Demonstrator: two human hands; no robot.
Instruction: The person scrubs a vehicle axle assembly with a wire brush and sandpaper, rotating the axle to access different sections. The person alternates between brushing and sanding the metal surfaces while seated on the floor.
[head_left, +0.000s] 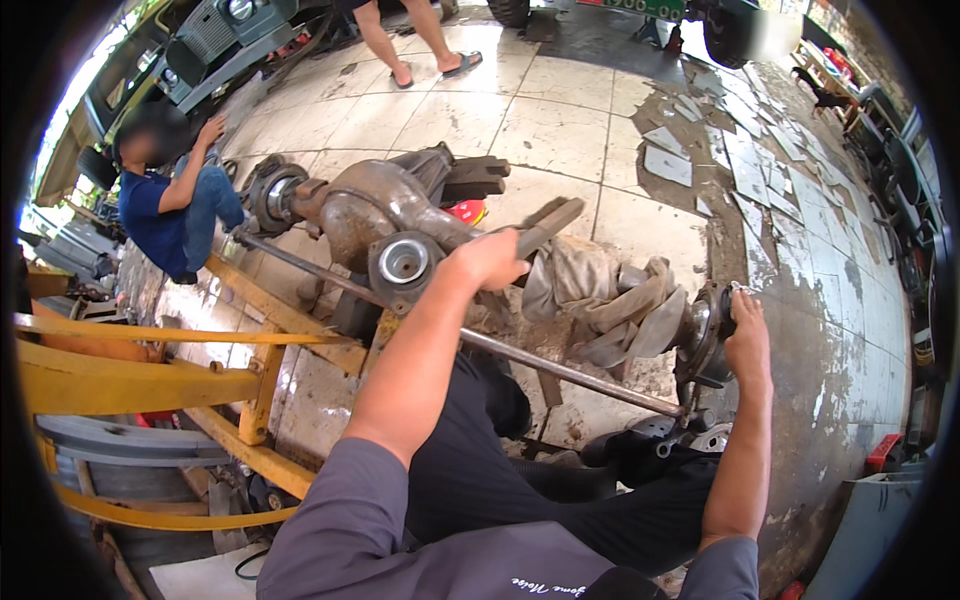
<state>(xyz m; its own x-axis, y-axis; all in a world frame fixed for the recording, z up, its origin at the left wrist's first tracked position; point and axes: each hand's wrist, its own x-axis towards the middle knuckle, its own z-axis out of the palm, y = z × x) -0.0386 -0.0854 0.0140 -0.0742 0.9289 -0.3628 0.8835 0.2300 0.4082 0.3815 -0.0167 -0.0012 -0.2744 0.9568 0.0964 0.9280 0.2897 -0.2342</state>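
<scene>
right fingers (743, 310) rest outstretched against the hub (711, 325) while left fingers (512, 262) curl, grip unclear.

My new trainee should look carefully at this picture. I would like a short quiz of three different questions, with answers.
1. True or false: the right hand is at the hub on the picture's right.
2. What is bunched just left of that hub? A) a chain; B) a beige cloth; C) a green hose.
3. Fill in: the crouching person wears a ___ shirt.

Key: 1 true; 2 B; 3 blue.
</scene>
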